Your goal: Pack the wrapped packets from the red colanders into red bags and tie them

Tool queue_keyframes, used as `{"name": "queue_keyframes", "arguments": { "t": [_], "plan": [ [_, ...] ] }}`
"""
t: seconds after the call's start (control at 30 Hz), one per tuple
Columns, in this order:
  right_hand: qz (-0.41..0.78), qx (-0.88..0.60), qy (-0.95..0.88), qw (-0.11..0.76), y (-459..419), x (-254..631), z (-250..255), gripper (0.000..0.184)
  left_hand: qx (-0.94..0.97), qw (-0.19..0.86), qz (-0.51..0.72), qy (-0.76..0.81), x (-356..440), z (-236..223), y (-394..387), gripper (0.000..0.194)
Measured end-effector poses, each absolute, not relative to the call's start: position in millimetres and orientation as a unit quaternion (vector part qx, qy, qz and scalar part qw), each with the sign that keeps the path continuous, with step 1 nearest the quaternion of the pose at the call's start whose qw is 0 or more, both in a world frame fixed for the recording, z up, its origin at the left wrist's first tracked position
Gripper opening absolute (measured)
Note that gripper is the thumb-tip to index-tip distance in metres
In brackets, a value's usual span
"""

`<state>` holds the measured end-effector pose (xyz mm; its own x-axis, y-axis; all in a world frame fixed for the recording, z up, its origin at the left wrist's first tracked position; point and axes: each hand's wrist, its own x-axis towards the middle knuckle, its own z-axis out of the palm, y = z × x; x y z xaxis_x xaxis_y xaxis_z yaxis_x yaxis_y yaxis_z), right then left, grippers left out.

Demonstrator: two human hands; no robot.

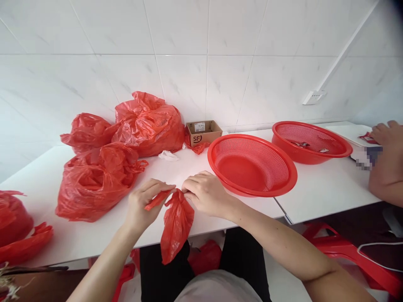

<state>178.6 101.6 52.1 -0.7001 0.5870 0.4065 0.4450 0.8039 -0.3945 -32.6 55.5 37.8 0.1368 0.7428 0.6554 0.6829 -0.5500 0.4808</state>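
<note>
A small red plastic bag [177, 226] hangs between my two hands over the table's front edge, its lower part drooping above my lap. My left hand [147, 203] pinches a twisted end of the bag, with a folded strip of red plastic lying across the fingers. On the other side, my right hand [204, 193] has its thumb and fingers closed on the bag's gathered top. What is inside the bag, if anything, is hidden. Just beyond my right hand stands a red perforated basin [242, 172] with nothing visible in it.
Several full red plastic bags [94, 184] crowd the left of the white table [239, 212]. A cardboard box [204, 133] stands by the wall. A second red basin [310, 157] holds a few small packets. At far right is another person's hand [388, 134] near a white scale.
</note>
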Motion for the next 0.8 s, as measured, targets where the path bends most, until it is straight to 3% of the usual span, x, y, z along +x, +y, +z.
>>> {"name": "queue_keyframes", "arguments": {
  "t": [0.1,0.23,0.33,0.4,0.47,0.6,0.8],
  "plan": [
    [0.218,-0.320,-0.884,0.261,97,178,38,0.011,0.729,0.006,0.473,0.494,-41,41,55,0.011],
    [0.337,-0.317,-0.830,0.312,94,180,31,0.001,0.681,0.103,0.479,0.544,-46,55,50,0.009],
    [0.373,-0.264,-0.802,0.385,93,178,37,0.025,0.680,0.192,0.441,0.553,-44,69,46,0.013],
    [0.387,-0.230,-0.795,0.407,92,171,39,0.026,0.698,0.215,0.424,0.535,-40,75,43,0.014],
    [0.393,-0.217,-0.799,0.400,89,161,36,0.016,0.708,0.191,0.434,0.524,-35,77,42,0.013],
    [0.367,-0.231,-0.815,0.383,82,146,28,0.021,0.713,0.102,0.469,0.511,-27,78,39,0.011],
    [0.393,-0.211,-0.802,0.398,68,146,45,0.020,0.658,0.139,0.516,0.531,-41,106,29,0.010]
  ]
}}
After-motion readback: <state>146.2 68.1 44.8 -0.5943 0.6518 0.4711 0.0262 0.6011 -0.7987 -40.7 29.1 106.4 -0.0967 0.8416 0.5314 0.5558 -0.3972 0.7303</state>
